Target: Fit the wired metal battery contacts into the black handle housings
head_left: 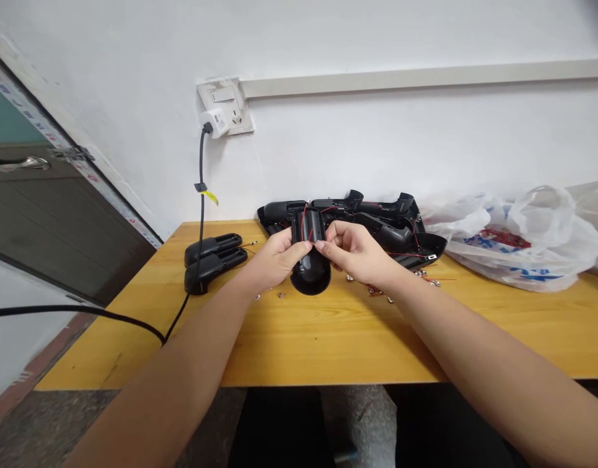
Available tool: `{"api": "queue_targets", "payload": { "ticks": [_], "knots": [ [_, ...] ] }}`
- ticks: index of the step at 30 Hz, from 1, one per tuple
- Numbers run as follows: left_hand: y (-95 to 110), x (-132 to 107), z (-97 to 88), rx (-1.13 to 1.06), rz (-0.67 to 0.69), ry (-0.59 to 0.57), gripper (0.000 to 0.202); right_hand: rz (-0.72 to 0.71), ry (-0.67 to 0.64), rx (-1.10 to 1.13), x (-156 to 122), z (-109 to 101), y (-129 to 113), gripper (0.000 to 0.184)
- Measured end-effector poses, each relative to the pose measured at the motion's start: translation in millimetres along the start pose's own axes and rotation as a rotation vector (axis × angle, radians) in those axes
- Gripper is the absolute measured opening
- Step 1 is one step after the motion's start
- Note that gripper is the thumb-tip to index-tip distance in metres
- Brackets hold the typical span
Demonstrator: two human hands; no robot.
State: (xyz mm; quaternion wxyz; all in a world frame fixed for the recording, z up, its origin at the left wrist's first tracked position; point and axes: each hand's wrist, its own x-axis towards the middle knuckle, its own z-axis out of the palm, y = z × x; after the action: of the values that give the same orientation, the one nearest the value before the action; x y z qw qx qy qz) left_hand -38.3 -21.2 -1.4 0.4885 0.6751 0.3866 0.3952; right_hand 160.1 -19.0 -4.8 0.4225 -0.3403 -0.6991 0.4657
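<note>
Center of the frame, above the wooden table, your left hand grips a black plastic housing while your right hand pinches its edge beside a thin red wire; a hard tug could tear that wire loose.

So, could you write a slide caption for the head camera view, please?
Left hand and right hand hold a black plastic housing with red wires.

Black plastic housing with thin red wires.
</note>
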Motion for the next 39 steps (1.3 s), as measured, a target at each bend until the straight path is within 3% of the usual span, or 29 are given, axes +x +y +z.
{"api": "queue_targets", "payload": {
  "ticks": [19, 23, 26, 34, 39],
  "knots": [
    [-3, 2, -0.5, -0.039, 0.046, -0.038, 0.026, 0.051, -0.008, 0.045, 1, 2, 2, 0.029],
    [-6, 4, -1.2, 0.049, 0.1, 0.001, 0.024, 0.09, -0.008, 0.092, 4, 0, 1, 0.032],
    [-9, 4, -1.8, 0.213, 0.162, 0.026, 0.022, 0.14, -0.085, 0.14, 7, -4, 2, 0.035],
    [-11, -2, -2.1, 0.324, 0.163, -0.071, 0.046, 0.215, -0.151, 0.077, 5, -6, -1, 0.038],
    [-8, -7, 1.2, 0.244, 0.175, -0.068, 0.048, 0.125, -0.149, 0.008, 2, -3, -6, 0.037]
  ]
}}
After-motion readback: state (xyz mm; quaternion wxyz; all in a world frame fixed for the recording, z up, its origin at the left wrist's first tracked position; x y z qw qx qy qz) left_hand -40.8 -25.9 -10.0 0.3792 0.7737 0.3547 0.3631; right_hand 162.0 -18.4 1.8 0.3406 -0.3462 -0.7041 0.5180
